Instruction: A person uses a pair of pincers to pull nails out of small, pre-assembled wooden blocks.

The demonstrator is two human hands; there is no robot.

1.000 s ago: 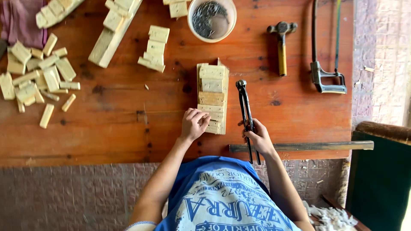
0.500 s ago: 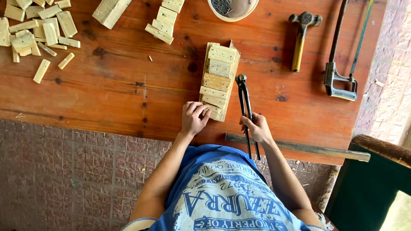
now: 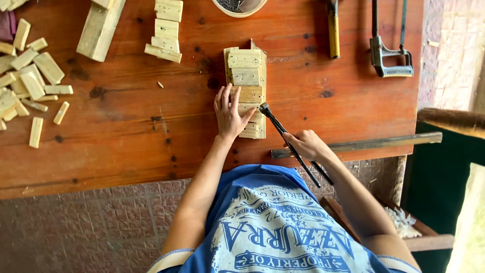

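Right hand [image 3: 307,145] grips pincers [image 3: 290,144], head touching the wood strip [image 3: 246,88]; strip runs away from the body, flat left hand [image 3: 228,112] steadying it.

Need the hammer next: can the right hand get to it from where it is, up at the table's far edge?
Probably yes, once freed. The right hand holds pincers; bare tabletop lies between it and the hammer, with nothing in the way.

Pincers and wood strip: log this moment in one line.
left hand: flat beside wood strip | right hand: grips pincers | pincer head: at strip | hammer: idle
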